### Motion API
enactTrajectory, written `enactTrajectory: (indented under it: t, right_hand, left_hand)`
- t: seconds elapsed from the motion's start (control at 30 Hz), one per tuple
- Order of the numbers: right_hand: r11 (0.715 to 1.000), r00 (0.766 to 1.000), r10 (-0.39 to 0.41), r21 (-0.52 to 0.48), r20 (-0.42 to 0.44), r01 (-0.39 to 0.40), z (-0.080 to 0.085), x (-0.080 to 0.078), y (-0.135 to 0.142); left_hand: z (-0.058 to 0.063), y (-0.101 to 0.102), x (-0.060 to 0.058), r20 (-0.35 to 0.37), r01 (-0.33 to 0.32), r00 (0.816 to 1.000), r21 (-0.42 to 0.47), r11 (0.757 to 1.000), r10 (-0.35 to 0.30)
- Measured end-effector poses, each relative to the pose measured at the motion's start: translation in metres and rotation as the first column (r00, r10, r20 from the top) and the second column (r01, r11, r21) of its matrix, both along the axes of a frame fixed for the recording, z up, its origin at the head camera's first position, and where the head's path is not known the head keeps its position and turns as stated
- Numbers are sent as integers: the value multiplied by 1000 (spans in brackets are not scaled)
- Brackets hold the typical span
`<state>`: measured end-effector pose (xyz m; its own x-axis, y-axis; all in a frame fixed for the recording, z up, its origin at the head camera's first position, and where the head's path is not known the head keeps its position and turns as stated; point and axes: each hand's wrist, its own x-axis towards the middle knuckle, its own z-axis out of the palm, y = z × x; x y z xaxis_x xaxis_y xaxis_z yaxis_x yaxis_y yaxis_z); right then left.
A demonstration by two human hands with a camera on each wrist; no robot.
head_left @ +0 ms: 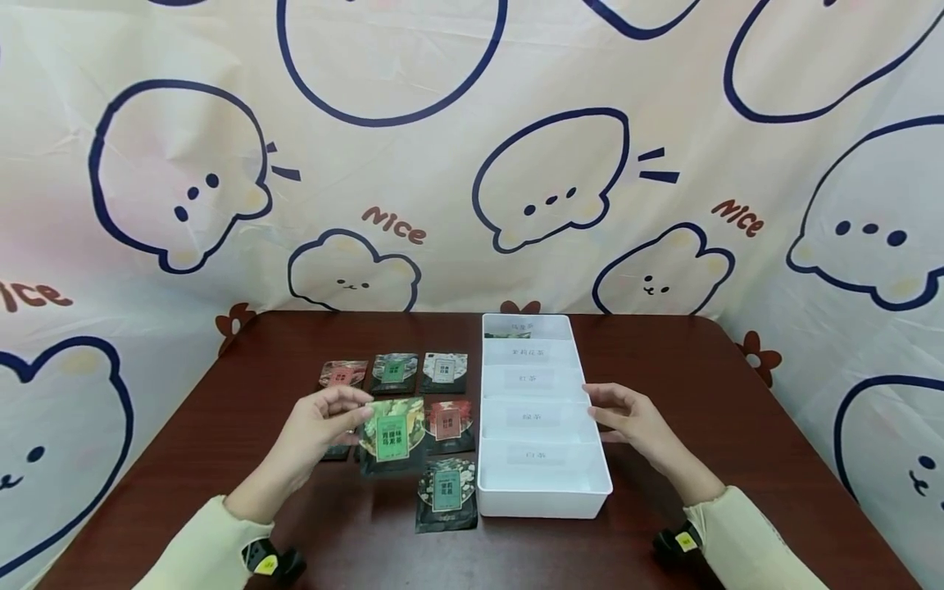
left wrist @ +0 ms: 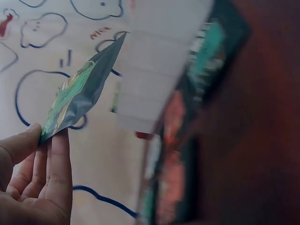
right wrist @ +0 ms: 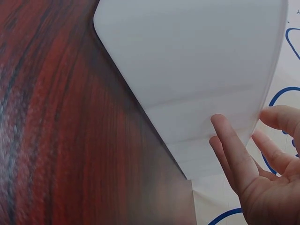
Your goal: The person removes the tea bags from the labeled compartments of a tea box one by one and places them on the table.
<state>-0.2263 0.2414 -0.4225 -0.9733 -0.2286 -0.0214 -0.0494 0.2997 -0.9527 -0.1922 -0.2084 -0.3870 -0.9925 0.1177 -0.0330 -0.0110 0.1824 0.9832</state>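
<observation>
Between thumb and fingers, my left hand (head_left: 313,426) pinches a green tea packet (head_left: 393,438) by its edge. It is lifted over other packets and partly hides them; the left wrist view shows it nearly edge-on. Left of a long white divided box (head_left: 542,504), a red packet (head_left: 450,426) and a dark green-labelled packet (head_left: 447,494) lie on the table. My right hand (head_left: 634,418) is at the box's right side, fingertips right at the rim, fingers loosely extended along the outer wall in the right wrist view.
Behind the lifted packet lies a row with a red packet (head_left: 342,374), a green-labelled packet (head_left: 394,373) and a white-labelled packet (head_left: 445,374). The box has labelled compartments; a green packet (head_left: 507,335) shows in the farthest. A patterned cloth (head_left: 442,180) hangs behind the brown table (head_left: 354,549).
</observation>
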Motion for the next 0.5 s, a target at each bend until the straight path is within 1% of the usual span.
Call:
enactTrajectory:
  t: [0.07, 0.17, 0.23, 0.33, 0.43, 0.5]
  right_hand:
    - [1000, 1000, 2, 1, 1, -2, 0, 0, 0]
    - [1000, 1000, 0, -1, 1, 0, 1, 0, 1]
    - [1000, 1000, -1, -4, 0, 1, 1, 0, 1]
    - [1000, 1000, 3, -13, 3, -3, 0, 0, 1]
    - [1000, 1000, 5, -15, 8, -5, 0, 0, 1]
    - [1000, 1000, 4, -14, 10, -3, 0, 0, 1]
  left_hand:
    - [-11, -2, 3, 56, -1, 998, -4, 1000, 1]
    - [-25, -4, 6, 123, 26, 992, 7, 1000, -27]
    - [-33, -5, 7, 154, 56, 987, 7, 998, -56]
    - [-42, -5, 9, 184, 100, 978, -2, 995, -98]
    - [-48, -7, 10, 208, 125, 971, -34, 992, -116]
    - [-51, -8, 9, 222, 130, 968, -52, 990, -116]
